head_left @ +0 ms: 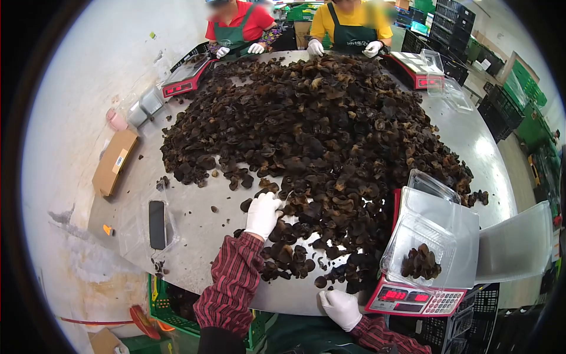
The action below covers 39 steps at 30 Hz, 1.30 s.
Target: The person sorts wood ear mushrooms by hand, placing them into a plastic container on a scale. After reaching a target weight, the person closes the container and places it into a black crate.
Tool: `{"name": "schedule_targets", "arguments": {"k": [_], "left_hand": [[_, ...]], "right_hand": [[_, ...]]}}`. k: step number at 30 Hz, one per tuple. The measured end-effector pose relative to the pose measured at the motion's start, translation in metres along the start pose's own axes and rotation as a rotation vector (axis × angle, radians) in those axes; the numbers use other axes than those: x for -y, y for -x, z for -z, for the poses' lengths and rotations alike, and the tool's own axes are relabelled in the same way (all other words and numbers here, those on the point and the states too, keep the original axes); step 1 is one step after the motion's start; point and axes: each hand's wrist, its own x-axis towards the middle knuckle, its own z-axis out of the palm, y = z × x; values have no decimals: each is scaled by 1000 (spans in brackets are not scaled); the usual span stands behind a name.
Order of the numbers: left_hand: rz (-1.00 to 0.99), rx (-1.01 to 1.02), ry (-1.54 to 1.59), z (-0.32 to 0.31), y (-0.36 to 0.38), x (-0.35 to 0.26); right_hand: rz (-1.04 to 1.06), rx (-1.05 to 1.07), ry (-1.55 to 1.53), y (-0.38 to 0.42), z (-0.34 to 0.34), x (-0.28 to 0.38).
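A broad heap of dark brown wood ear mushrooms (330,124) covers much of the steel table. My left hand (263,215), in a white glove, reaches to the near left edge of the heap. Its fingers are curled among loose pieces, and what they hold is hidden. Near the table's front edge, my right hand (341,308), also gloved, is closed beside some loose mushrooms; I cannot make out anything in it. To its right stands a red scale (407,300) with lit digits. On the scale, a clear plastic box (401,242) holds a small clump of mushrooms (421,262).
Two people in green aprons work across the table, beside a left scale (187,75) and a right scale (415,66). A phone (157,225) and a cardboard box (115,163) lie at the left. A clear lid (514,242) sticks out past the right edge.
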Motion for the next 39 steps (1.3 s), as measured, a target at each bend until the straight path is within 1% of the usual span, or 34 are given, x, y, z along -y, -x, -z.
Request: {"name": "schedule_targets", "arguments": {"k": [2, 4, 5, 6, 7, 8, 9, 10, 11, 12, 13, 14, 16, 17, 18, 19, 20, 21, 22, 23, 25, 26, 28, 29, 30, 31, 32, 35, 37, 38, 39], "left_hand": [[-19, 33, -38, 0, 1, 0], [-60, -153, 80, 12, 12, -1], [-46, -227, 198, 22, 22, -1], [-2, -307, 292, 36, 37, -2], [128, -337, 464, 50, 58, -3], [275, -263, 504, 76, 82, -4], [347, -312, 442, 88, 111, 6], [412, -306, 371, 100, 140, 20], [557, -275, 285, 111, 167, 35], [613, -219, 173, 119, 197, 57], [647, -166, -16, 116, 230, 85], [718, 58, -161, 128, 244, 88], [636, 160, -374, 137, 234, 69], [476, 72, -202, 126, 210, 55], [307, -14, -26, 117, 164, 27], [143, -61, 73, 104, 133, 6], [14, -61, 210, 93, 96, -20], [-174, -124, 294, 83, 63, -47], [-261, -9, 365, 67, 37, -63], [-308, -29, 295, 54, 17, -85], [-338, 82, 193, 31, -16, -114], [-371, 42, 133, 13, -22, -118], [-346, 177, 196, -3, -25, -112], [-355, 26, 320, -3, -17, -105], [-330, -38, 300, -6, -7, -97], [-321, -57, 313, 1, 6, -87], [-249, -41, 327, 16, 19, -83], [-163, 71, 239, 42, 38, -63], [-114, 192, 180, 61, 30, -63], [-112, 193, 182, 62, 18, -67], [-156, 118, 232, 61, 3, -75]], "right_hand": [[-2, 15, 11, 0, 1, 0], [2, 10, 1, 0, 1, 0], [5, 4, -7, 0, 0, 0], [2, 8, -11, 0, 1, 0], [3, 8, -24, -1, 2, 0], [5, 5, -37, -1, 2, 0], [4, 5, -39, 0, 2, 0], [4, 11, -32, 0, 1, -1], [2, 15, -24, 0, 1, -1], [-3, 11, -23, 0, 1, -1], [-2, 3, -33, -1, 2, 0], [0, -4, -42, -2, 3, 1], [-20, -9, -38, -2, 1, 3], [-34, -11, -37, -3, 1, 4], [-42, -19, -24, -4, 2, 4], [-51, -15, -20, -5, 2, 6], [-61, -10, -16, -6, 3, 7], [-65, -2, -12, -6, 3, 7], [-73, -5, -4, -5, 3, 6], [-65, 10, -4, -4, 2, 5], [-63, 23, 5, -3, 0, 3], [-57, 22, 2, -2, 0, 2], [-48, 21, 5, -2, 0, 1], [-39, 25, -11, -2, 0, 0], [-30, 28, -28, -2, 0, -1], [-32, 24, -42, -2, 1, -1], [-29, 23, -43, -2, 1, -1], [-30, 25, -18, -3, 1, 0], [-38, 27, -24, -4, 1, 1], [-51, 26, -24, -4, 1, 1], [-51, 29, -23, -4, 1, 1]]}}
